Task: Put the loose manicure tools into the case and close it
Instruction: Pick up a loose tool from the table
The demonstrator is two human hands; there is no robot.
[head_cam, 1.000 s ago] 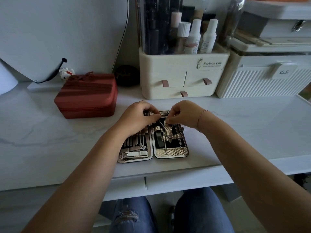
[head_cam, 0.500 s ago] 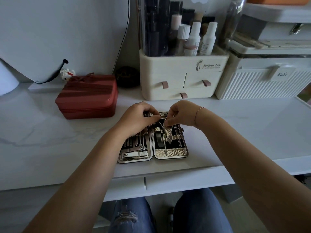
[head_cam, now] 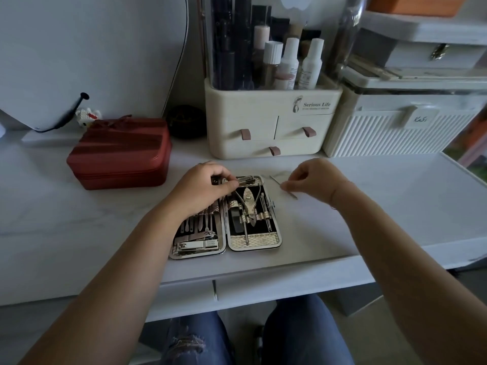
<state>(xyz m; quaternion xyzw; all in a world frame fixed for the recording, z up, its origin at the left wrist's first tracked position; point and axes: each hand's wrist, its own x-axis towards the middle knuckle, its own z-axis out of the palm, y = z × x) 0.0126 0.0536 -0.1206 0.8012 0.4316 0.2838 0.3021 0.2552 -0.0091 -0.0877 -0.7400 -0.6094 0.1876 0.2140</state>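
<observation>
Left grip (head_cam: 204, 185) clamps the open manicure case (head_cam: 254, 241) at its far end, probably steadying it. Right grip (head_cam: 313, 180) pinches a thin metal tool (head_cam: 293, 195) lying on the table (head_cam: 369, 219) just right of the case, likely to slot in next.

white marble desk (head_cam: 79, 206) | cream drawer organizer (head_cam: 271, 122) | pale wall (head_cam: 92, 48)

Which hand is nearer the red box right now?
Left. The left hand is over the open case's far end, just right of the red box; the right hand is farther right, past the case, pinching a thin tool.
</observation>
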